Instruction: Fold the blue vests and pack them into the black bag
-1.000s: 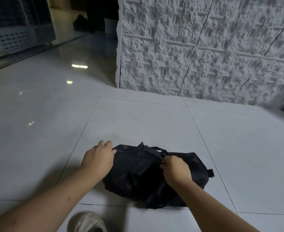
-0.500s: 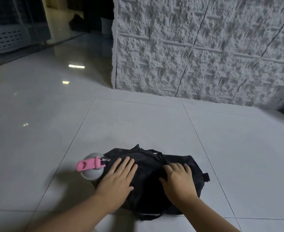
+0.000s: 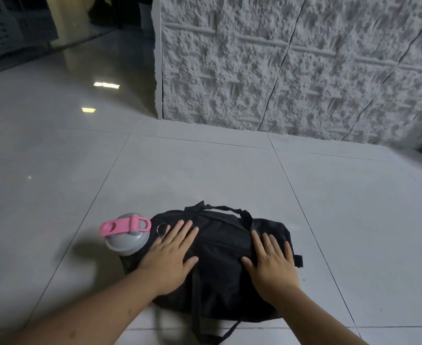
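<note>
- The left hand (image 3: 169,255) lay flat on the bag (image 3: 220,265), its fingers (image 3: 183,231) straight and slightly spread, pointing toward the top of the frame; the thumb stuck out to the right.
- The right hand (image 3: 272,263) lay flat as well, fingers (image 3: 269,245) straight and fanned apart, thumb out to the left; neither hand curled round anything.
- The bag sat under both palms, low in the frame and a little right of centre, resting on the floor (image 3: 230,175); the left hand covered its left part, the right hand its right part, with bare black cloth between them.
- A handle (image 3: 230,210) arched along the bag's upper edge, just above the fingertips; a strap (image 3: 197,310) trailed from the bag toward the bottom of the frame.
- A small metal ring (image 3: 162,229) lay on the bag just left of the left fingertips.
- A grey bottle (image 3: 126,241) with a pink clasp (image 3: 122,225) on its lid sat at the bag's left end, touching it, left of the left hand.
- No blue vest showed; whether any was inside the bag could not be told.
- A rough white wall (image 3: 292,70) filled the upper right of the frame.
</note>
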Demonstrator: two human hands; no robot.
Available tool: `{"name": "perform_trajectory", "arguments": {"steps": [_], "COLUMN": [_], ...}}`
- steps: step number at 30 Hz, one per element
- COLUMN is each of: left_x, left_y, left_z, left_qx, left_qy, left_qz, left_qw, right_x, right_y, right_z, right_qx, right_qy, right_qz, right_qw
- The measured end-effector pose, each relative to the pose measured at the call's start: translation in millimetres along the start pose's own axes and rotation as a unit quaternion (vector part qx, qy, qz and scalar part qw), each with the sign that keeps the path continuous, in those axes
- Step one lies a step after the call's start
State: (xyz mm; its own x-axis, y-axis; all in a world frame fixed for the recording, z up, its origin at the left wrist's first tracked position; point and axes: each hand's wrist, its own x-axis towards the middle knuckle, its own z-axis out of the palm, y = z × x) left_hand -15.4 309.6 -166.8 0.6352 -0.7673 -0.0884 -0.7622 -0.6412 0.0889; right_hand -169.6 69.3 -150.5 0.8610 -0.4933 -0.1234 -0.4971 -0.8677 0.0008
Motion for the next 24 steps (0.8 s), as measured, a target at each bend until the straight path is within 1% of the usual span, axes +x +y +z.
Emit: {"name": "perform_trajectory", "arguments": {"steps": [5, 10, 12, 14, 16, 18, 21, 23, 24], "left_x": [18, 28, 28, 25, 21, 24, 34, 51, 61], "left_y": [-7, -1, 5, 12, 19, 24, 29, 27, 27], "left_z": [8, -14, -26, -39, -55, -71, -81, -85, -89], "left_qx": [-0.017, -0.065, -0.066, -0.070, -0.073, -0.091, -0.113, -0.159, -0.198], "left_qy": [-0.045, -0.108, -0.127, -0.117, -0.091, -0.059, -0.021, 0.017, 0.027], "left_qz": [-0.030, -0.043, -0.042, -0.043, -0.049, -0.075, -0.104, -0.110, -0.107], "left_qw": [0.998, 0.991, 0.989, 0.990, 0.992, 0.991, 0.988, 0.981, 0.974], "right_x": [20, 28, 28, 27, 25, 27, 34, 49, 58], "right_y": [1, -3, -7, -14, -22, -26, -39, -48, -51], "right_z": [5, -13, -23, -34, -49, -61, -73, -79, -83], "right_qx": [0.007, -0.001, -0.009, 0.003, 0.032, 0.069, 0.080, 0.104, 0.134], "right_qy": [-0.057, -0.098, -0.118, -0.121, -0.111, -0.096, -0.087, -0.069, -0.068], "right_qz": [-0.009, -0.017, -0.020, -0.020, -0.021, -0.018, -0.017, -0.025, -0.029], "right_qw": [0.998, 0.995, 0.993, 0.992, 0.993, 0.993, 0.993, 0.992, 0.988]}}
